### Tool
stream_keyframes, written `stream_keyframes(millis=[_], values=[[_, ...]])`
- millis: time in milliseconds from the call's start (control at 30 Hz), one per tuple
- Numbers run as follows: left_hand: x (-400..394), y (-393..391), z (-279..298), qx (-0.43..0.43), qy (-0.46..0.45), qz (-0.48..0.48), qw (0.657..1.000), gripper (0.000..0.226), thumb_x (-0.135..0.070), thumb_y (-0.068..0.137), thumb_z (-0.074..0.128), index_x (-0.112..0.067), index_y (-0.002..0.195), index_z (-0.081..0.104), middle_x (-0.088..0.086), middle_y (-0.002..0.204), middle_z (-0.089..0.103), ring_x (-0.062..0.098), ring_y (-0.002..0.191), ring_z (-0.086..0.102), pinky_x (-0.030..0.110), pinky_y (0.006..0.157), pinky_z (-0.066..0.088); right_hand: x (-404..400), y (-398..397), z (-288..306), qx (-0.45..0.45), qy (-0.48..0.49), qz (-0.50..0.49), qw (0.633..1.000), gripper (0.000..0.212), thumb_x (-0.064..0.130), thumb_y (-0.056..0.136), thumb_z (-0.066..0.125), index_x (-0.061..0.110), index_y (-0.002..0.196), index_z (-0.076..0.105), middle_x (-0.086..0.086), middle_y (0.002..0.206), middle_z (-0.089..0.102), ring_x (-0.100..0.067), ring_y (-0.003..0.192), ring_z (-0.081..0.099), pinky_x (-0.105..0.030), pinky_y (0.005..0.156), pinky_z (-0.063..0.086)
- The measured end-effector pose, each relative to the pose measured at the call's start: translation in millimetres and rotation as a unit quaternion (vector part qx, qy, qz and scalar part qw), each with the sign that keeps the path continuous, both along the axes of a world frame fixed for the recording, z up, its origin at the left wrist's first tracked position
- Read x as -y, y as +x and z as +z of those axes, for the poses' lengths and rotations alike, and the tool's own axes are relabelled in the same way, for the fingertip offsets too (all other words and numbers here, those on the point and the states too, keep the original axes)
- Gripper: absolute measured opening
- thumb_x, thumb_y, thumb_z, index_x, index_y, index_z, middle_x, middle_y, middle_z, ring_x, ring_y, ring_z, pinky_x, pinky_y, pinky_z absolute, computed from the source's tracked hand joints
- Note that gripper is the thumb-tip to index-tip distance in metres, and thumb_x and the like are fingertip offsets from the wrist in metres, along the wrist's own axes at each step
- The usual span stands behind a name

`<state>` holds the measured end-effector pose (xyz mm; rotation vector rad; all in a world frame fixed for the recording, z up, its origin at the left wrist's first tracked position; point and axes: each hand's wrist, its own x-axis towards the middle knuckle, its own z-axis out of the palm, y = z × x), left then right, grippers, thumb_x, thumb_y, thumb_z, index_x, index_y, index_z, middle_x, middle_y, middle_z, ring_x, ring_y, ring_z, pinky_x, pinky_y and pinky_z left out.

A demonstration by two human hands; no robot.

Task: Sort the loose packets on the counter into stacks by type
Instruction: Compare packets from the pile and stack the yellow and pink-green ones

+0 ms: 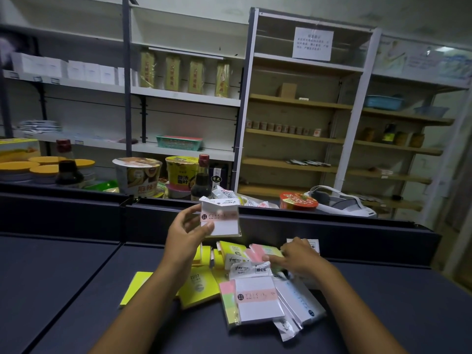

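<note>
My left hand holds up a white sticky-note packet with a pink band above the dark counter, thumb across its front. Below lies a loose pile of packets: yellow note pads on the left, a matching white packet with a pink band in front, clear-wrapped white packets to its right. My right hand rests on the back of the pile, its fingers on a pink and yellow-green packet.
A raised dark ledge runs behind the pile. Beyond it stand instant-noodle cups, soy-sauce bottles, a red noodle bowl and a white device. Shelving fills the background.
</note>
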<state>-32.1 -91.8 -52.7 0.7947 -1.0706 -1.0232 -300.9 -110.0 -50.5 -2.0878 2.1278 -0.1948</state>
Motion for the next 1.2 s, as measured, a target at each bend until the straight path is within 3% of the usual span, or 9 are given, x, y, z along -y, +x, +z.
stream_keyframes(millis=[200,267,433,633,700,800,1033,1133,1200], values=[[-0.4,-0.4,2.1,-0.004,0.005,0.007,1.000,0.047,-0.006,0.084,0.075,-0.025,0.123,0.059,0.008,0.124,0.065,0.021,0.116,0.062,0.038,0.093,0.055,-4.4,3.4,2.7,0.023,-0.020,-0.007,1.000,0.067,0.074,0.080,0.059,0.009,0.092,0.069,-0.011,0.119,0.059,-0.026,0.122,0.042,-0.035,0.090,0.042],[-1.6,-0.3,2.9,0.004,0.004,0.015,1.000,0.046,-0.007,0.083,0.075,-0.027,0.121,0.059,0.007,0.123,0.065,0.022,0.117,0.061,0.043,0.096,0.055,-7.7,5.3,3.3,0.041,-0.046,-0.006,0.998,0.063,0.070,0.077,0.066,0.013,0.104,0.062,-0.008,0.117,0.060,-0.025,0.119,0.047,-0.037,0.091,0.047],[-7.2,0.1,5.7,0.023,0.000,0.044,0.999,0.049,-0.009,0.082,0.077,-0.030,0.118,0.053,0.007,0.121,0.062,0.025,0.113,0.063,0.047,0.095,0.055,-17.8,14.1,3.1,0.208,-0.099,0.008,0.973,0.068,0.042,0.071,0.087,0.024,0.118,0.040,0.000,0.114,0.063,-0.019,0.101,0.063,-0.043,0.082,0.058],[-13.1,-1.5,9.9,0.101,-0.072,0.081,0.989,0.025,-0.005,0.083,0.076,-0.019,0.094,0.059,0.000,0.102,0.070,0.012,0.094,0.071,0.017,0.068,0.056,-29.9,16.4,-2.9,0.330,-0.164,-0.003,0.930,0.052,0.009,0.083,0.074,0.033,0.115,0.040,0.000,0.109,0.066,-0.016,0.081,0.071,-0.037,0.062,0.063],[-15.1,-2.9,9.7,0.105,-0.081,0.076,0.988,0.017,-0.001,0.083,0.074,-0.013,0.087,0.063,-0.001,0.094,0.073,0.012,0.092,0.073,0.015,0.069,0.055,-38.6,16.8,-0.2,0.376,-0.204,-0.020,0.904,0.053,0.006,0.085,0.072,0.036,0.116,0.042,0.002,0.106,0.066,-0.008,0.077,0.069,-0.029,0.052,0.060],[-23.7,-3.4,7.8,0.097,-0.077,0.088,0.988,0.020,0.000,0.084,0.073,-0.016,0.095,0.070,-0.002,0.097,0.076,0.013,0.092,0.074,0.017,0.071,0.056,-55.5,21.4,5.0,0.477,-0.252,-0.031,0.841,0.052,0.002,0.087,0.070,0.039,0.113,0.046,0.001,0.106,0.068,-0.007,0.072,0.071,-0.017,0.043,0.051],[-72.5,17.3,-2.3,0.075,-0.041,0.159,0.984,0.028,-0.013,0.085,0.074,-0.030,0.107,0.072,-0.005,0.104,0.075,0.014,0.094,0.072,0.030,0.067,0.060,-96.0,45.7,-4.7,0.659,-0.211,-0.012,0.722,0.049,-0.010,0.092,0.054,0.033,0.113,0.052,-0.007,0.102,0.074,-0.025,0.084,0.076,-0.029,0.063,0.061],[-102.2,34.7,-8.5,0.074,-0.051,0.153,0.984,0.036,-0.011,0.085,0.074,-0.034,0.112,0.071,-0.013,0.109,0.074,0.008,0.092,0.073,0.015,0.070,0.057,-113.0,61.2,-11.9,0.696,-0.203,-0.007,0.689,0.050,-0.012,0.093,0.052,0.033,0.114,0.054,-0.007,0.102,0.076,-0.028,0.088,0.076,-0.030,0.069,0.062],[-119.8,46.4,-10.7,0.074,-0.052,0.130,0.987,0.043,-0.007,0.085,0.073,-0.035,0.117,0.069,-0.016,0.116,0.072,0.005,0.100,0.071,0.013,0.076,0.056,-126.3,73.7,-12.9,0.705,-0.209,0.003,0.677,0.047,-0.011,0.093,0.054,0.031,0.115,0.056,-0.008,0.104,0.076,-0.027,0.090,0.076,-0.029,0.071,0.062]])
